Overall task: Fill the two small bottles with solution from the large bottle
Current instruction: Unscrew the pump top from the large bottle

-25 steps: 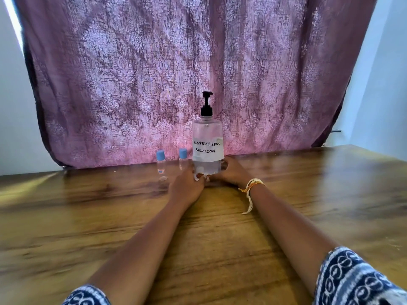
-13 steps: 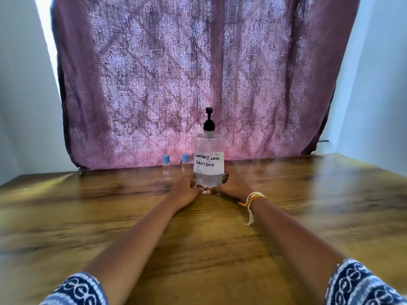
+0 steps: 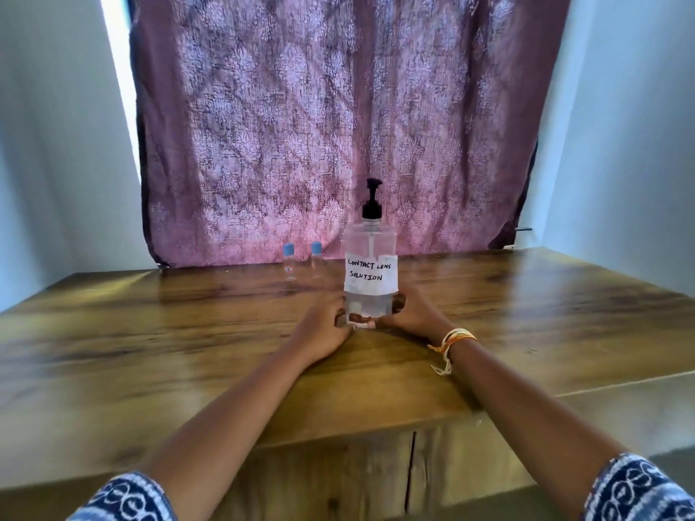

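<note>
Over the last second the large pump bottle (image 3: 370,272), labelled contact lens solution, slides nearer along the wooden table (image 3: 150,332), away from the two small blue-capped bottles (image 3: 302,261) left standing by the curtain (image 3: 319,126); left hand (image 3: 323,329) and right hand (image 3: 410,314) still cup its base, fingers curled round it; nothing is uncapped yet, so filling has not begun.

A room in a home, by the look of it. A patterned mauve curtain (image 3: 338,126) hangs between plain pale walls (image 3: 620,126), behind a wooden table (image 3: 150,351).
</note>
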`<state>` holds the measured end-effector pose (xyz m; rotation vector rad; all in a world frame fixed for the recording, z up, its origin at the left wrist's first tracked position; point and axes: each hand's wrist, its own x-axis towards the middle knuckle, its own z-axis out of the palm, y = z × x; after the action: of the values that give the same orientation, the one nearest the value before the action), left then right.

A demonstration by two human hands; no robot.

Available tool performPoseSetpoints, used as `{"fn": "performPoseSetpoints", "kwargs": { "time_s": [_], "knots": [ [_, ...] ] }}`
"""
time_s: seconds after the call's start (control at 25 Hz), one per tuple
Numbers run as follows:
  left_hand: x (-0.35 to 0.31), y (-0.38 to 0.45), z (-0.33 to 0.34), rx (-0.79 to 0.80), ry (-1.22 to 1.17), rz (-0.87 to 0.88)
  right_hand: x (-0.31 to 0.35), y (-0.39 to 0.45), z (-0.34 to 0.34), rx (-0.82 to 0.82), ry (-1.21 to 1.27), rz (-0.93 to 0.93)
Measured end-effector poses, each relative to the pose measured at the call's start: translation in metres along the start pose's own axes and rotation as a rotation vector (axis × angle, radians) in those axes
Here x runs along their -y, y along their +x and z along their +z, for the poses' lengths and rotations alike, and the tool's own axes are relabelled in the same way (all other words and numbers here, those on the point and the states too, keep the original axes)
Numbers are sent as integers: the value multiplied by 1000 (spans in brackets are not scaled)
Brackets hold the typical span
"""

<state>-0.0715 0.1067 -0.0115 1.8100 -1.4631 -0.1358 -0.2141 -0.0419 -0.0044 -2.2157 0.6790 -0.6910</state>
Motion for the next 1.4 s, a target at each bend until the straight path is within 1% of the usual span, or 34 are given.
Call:
{"fn": "performPoseSetpoints", "kwargs": {
  "time_s": [0.24, 0.36, 0.44, 0.56, 0.64, 0.72, 0.76, 0.8, 0.88, 0.96, 1.04, 1.16, 1.2, 1.24, 1.32, 1.36, 1.4],
  "knots": [
    [-10, -18, 4, -43, 19, -40, 12, -28, 0, -9, 10, -32],
    [-13, -23, 2, -125, -22, -84, 16, -33, 2, -8, 12, -35],
    [-17, -27, -4, -173, -99, -98, 23, -33, 6, 10, 27, -38],
    [-28, -36, -12, -265, -303, -20, 27, -37, 20, 43, 95, -31],
    [-34, -33, -29, -334, -390, 9, 24, -36, 33, 61, 110, -28],
    [-39, -21, -49, -349, -450, -17, 21, -35, 42, 90, 144, -32],
    [-36, -16, -79, -401, -431, -27, 40, -28, 52, 113, 140, -83],
    [-36, -10, -98, -402, -417, -36, 51, -25, 59, 153, 150, -114],
    [-41, 3, -117, -332, -388, -61, 62, -21, 66, 175, 149, -123],
    [-41, 7, -121, -314, -317, -52, 68, -24, 76, 180, 140, -112],
    [-38, 5, -122, -360, -290, -71, 70, -25, 81, 213, 100, -122],
    [-31, 3, -126, -381, -330, -79, 87, -16, 68, 334, -33, -178],
    [-31, 1, -126, -382, -334, -71, 96, -10, 60, 306, -56, -229],
    [-31, 0, -125, -388, -337, -66, 109, -6, 52, 207, -24, -261],
    [-33, -4, -124, -401, -366, -65, 140, 2, 37, -133, 168, -190],
    [-34, -6, -124, -401, -385, -62, 156, 4, 31, -271, 278, -164],
    [-34, -8, -123, -396, -399, -51, 173, 6, 26, -334, 360, -164]
  ]
}}
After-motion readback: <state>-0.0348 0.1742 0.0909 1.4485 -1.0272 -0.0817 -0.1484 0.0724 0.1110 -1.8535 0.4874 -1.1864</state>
